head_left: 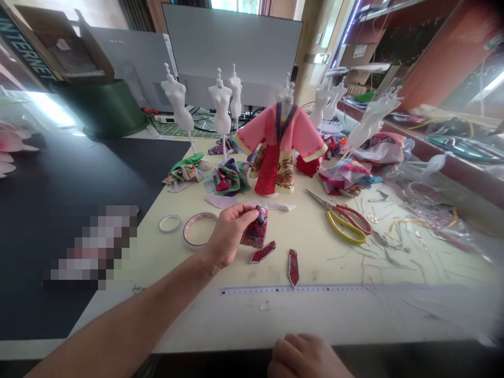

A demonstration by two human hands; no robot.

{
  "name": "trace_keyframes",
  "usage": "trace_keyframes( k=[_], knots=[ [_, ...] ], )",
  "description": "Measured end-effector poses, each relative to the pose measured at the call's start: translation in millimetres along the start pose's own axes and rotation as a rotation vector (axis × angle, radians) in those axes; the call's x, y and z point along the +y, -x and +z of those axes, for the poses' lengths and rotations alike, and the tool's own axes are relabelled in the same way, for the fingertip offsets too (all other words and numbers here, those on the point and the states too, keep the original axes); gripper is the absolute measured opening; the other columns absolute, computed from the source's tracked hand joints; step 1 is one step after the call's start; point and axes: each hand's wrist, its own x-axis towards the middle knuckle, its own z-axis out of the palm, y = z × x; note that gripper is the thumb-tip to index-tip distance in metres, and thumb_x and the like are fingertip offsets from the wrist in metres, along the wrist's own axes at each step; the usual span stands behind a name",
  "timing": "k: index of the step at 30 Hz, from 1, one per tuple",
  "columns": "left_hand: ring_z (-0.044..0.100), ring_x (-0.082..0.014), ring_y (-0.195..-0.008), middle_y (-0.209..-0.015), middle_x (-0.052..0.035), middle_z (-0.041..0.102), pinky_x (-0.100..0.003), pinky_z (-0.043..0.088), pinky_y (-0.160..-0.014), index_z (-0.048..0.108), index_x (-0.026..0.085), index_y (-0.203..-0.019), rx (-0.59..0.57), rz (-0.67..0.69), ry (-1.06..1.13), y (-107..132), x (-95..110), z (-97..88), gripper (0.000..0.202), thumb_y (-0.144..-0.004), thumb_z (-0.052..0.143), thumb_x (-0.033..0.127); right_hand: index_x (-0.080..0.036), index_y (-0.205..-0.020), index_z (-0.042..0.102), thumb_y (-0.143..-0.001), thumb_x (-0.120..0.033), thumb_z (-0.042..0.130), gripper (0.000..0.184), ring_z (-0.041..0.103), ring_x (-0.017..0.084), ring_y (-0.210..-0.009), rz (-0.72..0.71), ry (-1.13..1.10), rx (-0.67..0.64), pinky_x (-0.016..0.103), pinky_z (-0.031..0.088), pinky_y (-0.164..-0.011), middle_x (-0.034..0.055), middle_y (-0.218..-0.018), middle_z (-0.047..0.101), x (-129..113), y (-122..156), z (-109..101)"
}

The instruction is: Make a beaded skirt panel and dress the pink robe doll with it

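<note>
My left hand point(228, 233) reaches over the pale table and pinches a small red patterned fabric piece point(256, 229), lifting it just off the surface. Two narrow red trimmed strips lie right beside it, one point(263, 252) slanted below the piece and one point(293, 267) upright near the ruler point(299, 289). My right hand point(305, 357) rests at the table's near edge with its fingers curled under, nothing showing in it. A doll mannequin wearing a pink and red robe point(280, 149) stands behind the fabric piece.
Two tape rolls point(197, 228) lie left of my hand. Scissors with red and yellow handles point(346, 218) lie to the right. Bare white mannequins point(220, 107) and fabric heaps point(230, 177) crowd the back. Clear plastic bags point(437, 199) sit far right; a black mat point(74, 199) lies to the left.
</note>
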Motion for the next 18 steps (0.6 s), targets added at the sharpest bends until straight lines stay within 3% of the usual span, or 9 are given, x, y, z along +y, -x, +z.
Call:
trace_keyframes(
  k=[3,6,9,11,14,18],
  knots=[
    [0.057,-0.0124,-0.052,-0.064,-0.0010,0.062,-0.028,0.053,-0.048,0.059,0.015,-0.076,-0.021,0.003,0.008,1,1,0.1,0.014,-0.072,0.066,0.027,-0.019,-0.071,0.057,-0.092,-0.018,0.039,0.027,0.048,0.011,-0.049,0.031,-0.157,0.057,0.023,0.036,-0.046,-0.0002,-0.062,0.056,12,-3,-12],
    [0.058,-0.0126,-0.053,-0.065,-0.0008,0.062,-0.028,0.053,-0.048,0.059,0.015,-0.077,-0.027,-0.005,0.017,2,1,0.4,0.015,-0.071,0.067,0.027,-0.018,-0.104,0.059,-0.086,-0.008,0.041,0.027,0.059,0.015,-0.077,0.198,-0.369,0.062,0.025,0.047,-0.066,0.0073,-0.091,0.064,30,-15,-30],
    [0.058,-0.0116,-0.053,-0.065,0.0001,0.063,-0.026,0.052,-0.050,0.060,0.016,-0.078,-0.040,0.003,0.015,4,0,0.8,0.016,-0.072,0.068,0.029,-0.019,-0.087,0.061,-0.085,-0.014,0.051,0.012,0.059,0.015,-0.075,0.399,-0.540,0.152,0.029,0.048,-0.072,0.0039,-0.081,0.063,54,-40,-48],
    [0.058,-0.0115,-0.052,-0.065,0.0005,0.063,-0.026,0.052,-0.050,0.060,0.016,-0.079,-0.069,0.011,0.004,4,0,0.6,0.017,-0.073,0.067,0.030,-0.020,-0.073,0.061,-0.086,-0.021,0.052,0.015,0.056,0.014,-0.066,0.578,-0.613,0.228,0.029,0.046,-0.065,0.0013,-0.069,0.060,73,-59,-55],
    [0.060,-0.0123,-0.052,-0.066,-0.0001,0.065,-0.027,0.052,-0.051,0.060,0.017,-0.082,-0.095,0.018,0.001,3,-1,-0.6,0.018,-0.074,0.067,0.032,-0.020,-0.083,0.066,-0.083,-0.031,0.059,0.013,0.059,0.016,-0.073,0.780,-0.779,0.256,0.031,0.046,-0.068,0.0024,-0.078,0.065,97,-83,-56],
    [0.061,-0.0136,-0.052,-0.066,-0.0009,0.065,-0.029,0.053,-0.053,0.060,0.017,-0.085,-0.098,0.020,0.004,2,-2,-2.4,0.021,-0.075,0.068,0.033,-0.020,-0.091,0.067,-0.082,-0.039,0.062,0.022,0.061,0.017,-0.086,0.794,-1.117,0.150,0.031,0.046,-0.077,0.0032,-0.090,0.068,110,-101,-48]
  ],
)
